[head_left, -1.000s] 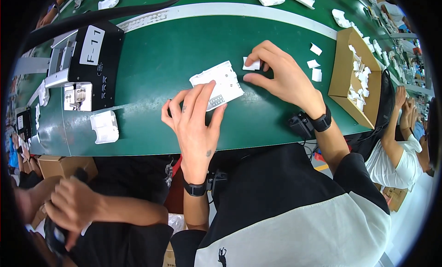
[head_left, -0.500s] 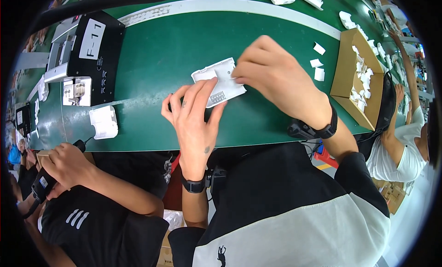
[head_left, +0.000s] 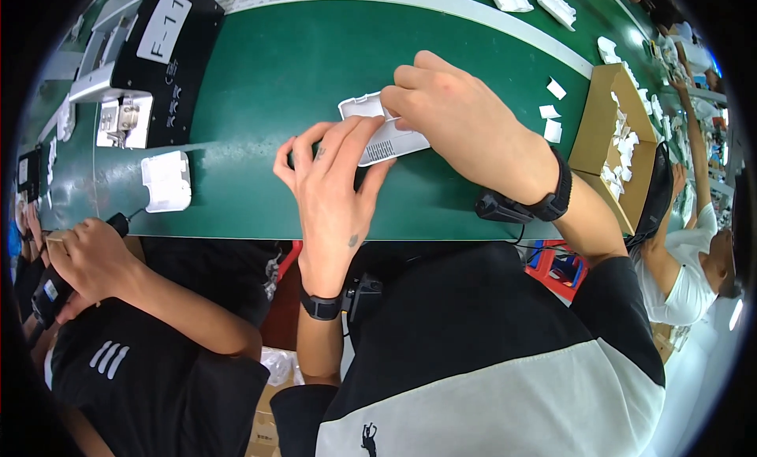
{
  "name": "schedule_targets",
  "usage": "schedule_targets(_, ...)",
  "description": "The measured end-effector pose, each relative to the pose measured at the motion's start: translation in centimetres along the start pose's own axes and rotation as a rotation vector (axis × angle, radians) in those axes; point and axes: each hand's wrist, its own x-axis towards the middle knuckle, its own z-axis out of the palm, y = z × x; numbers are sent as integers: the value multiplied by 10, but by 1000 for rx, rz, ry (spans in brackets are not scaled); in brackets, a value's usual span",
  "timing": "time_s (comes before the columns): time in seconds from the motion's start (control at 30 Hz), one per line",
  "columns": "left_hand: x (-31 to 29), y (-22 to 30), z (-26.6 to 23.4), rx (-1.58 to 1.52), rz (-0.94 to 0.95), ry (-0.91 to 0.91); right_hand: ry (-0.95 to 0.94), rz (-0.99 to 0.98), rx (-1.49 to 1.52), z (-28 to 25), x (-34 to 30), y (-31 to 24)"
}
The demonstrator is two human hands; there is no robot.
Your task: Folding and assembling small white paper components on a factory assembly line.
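A white plastic cover (head_left: 406, 146) with a patch of dark printing lies tilted on the green table in front of me. My left hand (head_left: 331, 181) holds it from the left, fingertips on its face and thumb along its near edge. Above the cover's far right part, my right hand (head_left: 445, 110) has its fingers pinched together close to the surface. Whatever is between those fingertips is hidden by the hand. Left of my left hand, near the table's front edge, rests another white plastic cover (head_left: 168, 182).
A black machine (head_left: 177, 63) with a metal fixture stands at the left. An open cardboard box (head_left: 590, 118) holding white scraps stands at the right, with small white pieces (head_left: 553, 131) beside it. A co-worker's hand (head_left: 91, 260) grips a dark tool at lower left.
My right hand has moved left across the cover and now hides more of its upper part. My left hand keeps its hold. The whole view has shifted slightly.
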Motion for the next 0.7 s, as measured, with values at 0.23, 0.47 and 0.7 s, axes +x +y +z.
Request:
schedule_targets(0.23, 0, -1, -3, -43, 46, 14, -22, -88, -100, -2, 0, -6)
schedule_targets(0.47, -3, -11, -36, -33, 38, 215, 191, -10, -172, 12, -6, 28)
schedule_targets(0.7, -32, -134, -94, 658, -280, 476, 534, 417, -260, -38, -17, 81)
